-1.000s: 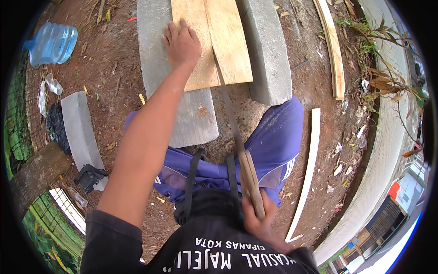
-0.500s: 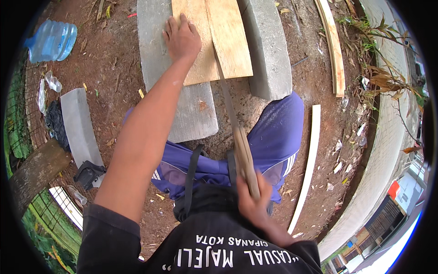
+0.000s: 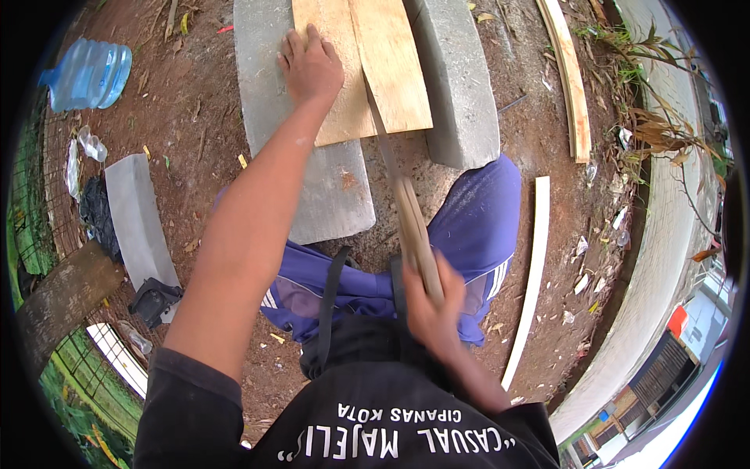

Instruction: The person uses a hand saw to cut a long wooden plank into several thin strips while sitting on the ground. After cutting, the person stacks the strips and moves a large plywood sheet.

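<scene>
A pale wooden board lies across two grey concrete blocks, split lengthwise by a cut that runs away from me. My left hand rests flat on the board's left part, fingers spread. In my right hand is the wooden handle of a handsaw, with the fingers wrapped round it. The saw's narrow blade sits in the cut at the board's near edge. Beneath my left hand's side is the left concrete block; the right block stands by my right knee.
A blue water jug lies on the soil at far left. Another grey block and a dark log are at left. Two wood strips, one long and one pale, lie at right, before a low wall.
My right hand has pushed the saw slightly forward and up, so less of the blade shows between handle and board. The left hand has stayed in place on the board.
</scene>
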Demonstrator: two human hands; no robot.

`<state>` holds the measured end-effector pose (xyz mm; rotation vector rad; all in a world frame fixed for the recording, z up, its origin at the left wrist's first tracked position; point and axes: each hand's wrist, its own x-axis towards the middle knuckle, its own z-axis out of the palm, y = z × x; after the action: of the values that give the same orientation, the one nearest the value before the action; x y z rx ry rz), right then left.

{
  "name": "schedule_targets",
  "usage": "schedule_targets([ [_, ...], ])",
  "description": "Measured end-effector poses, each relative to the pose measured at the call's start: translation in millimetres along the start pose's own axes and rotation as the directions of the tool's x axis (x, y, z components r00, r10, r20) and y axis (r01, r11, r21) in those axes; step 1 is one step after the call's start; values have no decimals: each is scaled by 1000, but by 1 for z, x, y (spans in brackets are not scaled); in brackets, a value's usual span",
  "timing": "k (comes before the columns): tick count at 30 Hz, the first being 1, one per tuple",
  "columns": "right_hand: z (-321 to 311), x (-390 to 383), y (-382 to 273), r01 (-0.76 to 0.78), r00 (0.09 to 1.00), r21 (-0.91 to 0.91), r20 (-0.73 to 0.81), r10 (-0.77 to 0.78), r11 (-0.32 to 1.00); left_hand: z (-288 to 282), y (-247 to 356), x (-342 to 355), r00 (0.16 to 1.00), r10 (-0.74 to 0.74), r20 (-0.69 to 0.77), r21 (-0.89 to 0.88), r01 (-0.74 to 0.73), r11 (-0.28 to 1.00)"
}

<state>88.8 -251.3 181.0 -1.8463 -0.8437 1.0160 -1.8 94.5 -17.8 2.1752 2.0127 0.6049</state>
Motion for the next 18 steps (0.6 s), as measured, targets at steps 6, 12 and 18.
schedule_targets([
  [6, -21, -39, -18, -200, 978, 75, -45, 204, 977, 2, 14, -2, 996, 49, -80, -60, -54, 997],
  [12, 64, 130, 7, -32, 997, 3, -71, 32, 999, 5, 6, -2, 998, 18, -56, -57, -21, 998],
  [18, -40, -76, -8, 31, 999, -202, 43, -22, 979, -1, 7, 3, 997, 9, -82, -77, -16, 997],
])
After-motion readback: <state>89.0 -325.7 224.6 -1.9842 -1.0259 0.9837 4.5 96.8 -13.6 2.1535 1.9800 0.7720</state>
